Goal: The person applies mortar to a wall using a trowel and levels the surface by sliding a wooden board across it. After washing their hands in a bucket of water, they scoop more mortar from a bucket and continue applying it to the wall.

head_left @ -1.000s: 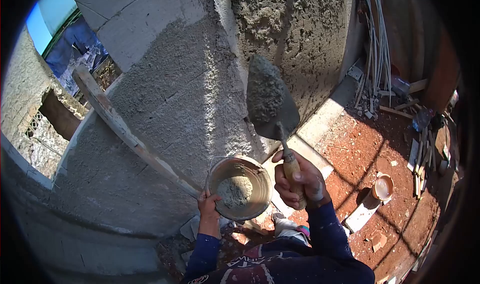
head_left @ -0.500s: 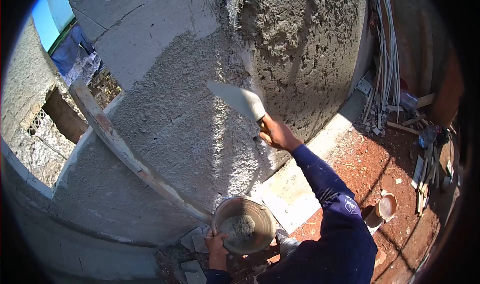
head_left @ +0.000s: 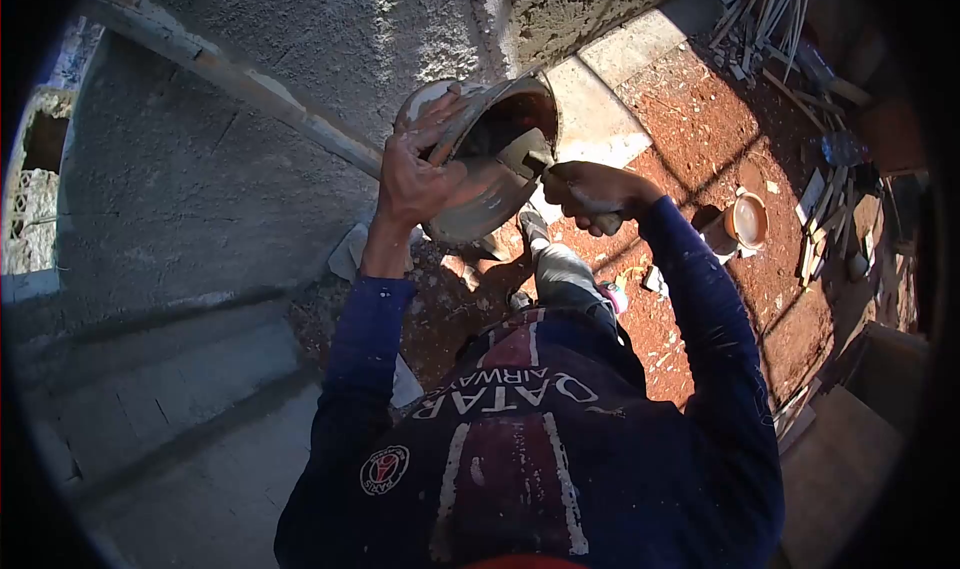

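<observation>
A round bucket point(head_left: 545, 94) is tilted on its side in front of the wall, its mouth toward the right. My left hand point(head_left: 415, 169) grips the bucket at its left side, fingers spread over the rim. My right hand point(head_left: 600, 191) is closed round the handle of a trowel point(head_left: 525, 155), whose blade reaches into the bucket's mouth. The inside of the bucket is mostly in shadow, so what lies in it is hard to make out.
A long wooden board point(head_left: 230, 69) leans along the plastered wall point(head_left: 180, 159). On the reddish ground at the right stands a small clay-coloured pot point(head_left: 747, 221). Wood scraps point(head_left: 828, 219) and a clear plastic bottle point(head_left: 845, 149) lie farther right.
The trowel has come down from the wall to the bucket with my right hand. My left hand has lifted and tilted the bucket. The view has turned downward.
</observation>
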{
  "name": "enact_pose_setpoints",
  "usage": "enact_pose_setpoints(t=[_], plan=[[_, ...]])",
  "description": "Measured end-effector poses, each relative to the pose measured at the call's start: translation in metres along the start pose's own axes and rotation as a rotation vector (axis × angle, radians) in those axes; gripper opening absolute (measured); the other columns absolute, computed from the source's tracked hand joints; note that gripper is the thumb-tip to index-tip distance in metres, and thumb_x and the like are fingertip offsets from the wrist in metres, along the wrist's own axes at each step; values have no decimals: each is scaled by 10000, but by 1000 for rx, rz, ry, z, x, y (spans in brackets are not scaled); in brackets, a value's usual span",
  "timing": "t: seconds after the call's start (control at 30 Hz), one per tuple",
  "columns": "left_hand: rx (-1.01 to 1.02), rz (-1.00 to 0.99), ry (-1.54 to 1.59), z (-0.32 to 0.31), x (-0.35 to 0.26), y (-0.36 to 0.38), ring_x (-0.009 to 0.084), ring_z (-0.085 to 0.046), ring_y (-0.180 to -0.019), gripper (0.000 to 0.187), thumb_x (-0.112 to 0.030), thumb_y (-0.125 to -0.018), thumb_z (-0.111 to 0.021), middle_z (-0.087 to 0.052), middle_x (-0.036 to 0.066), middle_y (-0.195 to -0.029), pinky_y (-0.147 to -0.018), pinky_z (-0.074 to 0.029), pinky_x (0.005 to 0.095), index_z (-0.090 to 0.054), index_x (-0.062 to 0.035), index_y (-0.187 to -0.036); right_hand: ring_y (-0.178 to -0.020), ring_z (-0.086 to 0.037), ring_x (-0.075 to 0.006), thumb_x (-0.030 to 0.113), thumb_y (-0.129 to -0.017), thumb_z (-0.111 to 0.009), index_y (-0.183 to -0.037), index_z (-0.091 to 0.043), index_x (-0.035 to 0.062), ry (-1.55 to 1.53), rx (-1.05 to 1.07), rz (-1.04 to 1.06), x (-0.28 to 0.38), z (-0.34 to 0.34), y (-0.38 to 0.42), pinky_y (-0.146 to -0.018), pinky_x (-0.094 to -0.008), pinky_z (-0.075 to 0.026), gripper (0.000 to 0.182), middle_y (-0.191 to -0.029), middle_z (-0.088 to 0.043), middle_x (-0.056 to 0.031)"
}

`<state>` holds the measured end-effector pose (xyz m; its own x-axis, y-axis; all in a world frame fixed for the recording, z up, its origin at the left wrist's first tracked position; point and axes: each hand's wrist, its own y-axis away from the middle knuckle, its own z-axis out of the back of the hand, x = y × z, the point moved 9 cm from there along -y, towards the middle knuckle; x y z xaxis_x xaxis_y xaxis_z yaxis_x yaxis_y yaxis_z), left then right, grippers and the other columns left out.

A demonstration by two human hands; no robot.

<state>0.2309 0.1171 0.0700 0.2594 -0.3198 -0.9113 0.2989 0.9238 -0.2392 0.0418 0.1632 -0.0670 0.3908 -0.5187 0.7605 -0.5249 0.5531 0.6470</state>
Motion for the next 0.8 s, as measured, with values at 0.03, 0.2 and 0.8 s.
enact_pose_setpoints(t=[0.03,0.2,0.8], plan=[[7,-22,-10,0,-7,-2,247,-461,-1295,604,7,-635,-590,-536,195,-1352,-1083,-344,336,-578,88,-1234,-454,-491,-88,196,-930,-489,-1048,-487,60,-228,64,-38,-4,-16,9,-350,-233,-436,180,-639,-497,-8],[20,54,65,0,17,2,170,-577,-1068,618,68,-633,-566,-624,129,-1203,-875,-458,271,-574,73,-1251,-404,-398,-83,133,-909,-536,-1207,-448,42,-738,389,131,-6,-103,30,-313,-224,-375,323,-693,-454,-61],[-607,457,693,71,155,17,208,-649,-845,501,177,-642,-486,-664,87,-1014,-692,-537,323,-633,16,-1092,-498,-478,-114,91,-881,-560,-1334,-314,55,-604,-293,1380,266,102,153,-365,-257,-412,517,-790,-458,-65]])
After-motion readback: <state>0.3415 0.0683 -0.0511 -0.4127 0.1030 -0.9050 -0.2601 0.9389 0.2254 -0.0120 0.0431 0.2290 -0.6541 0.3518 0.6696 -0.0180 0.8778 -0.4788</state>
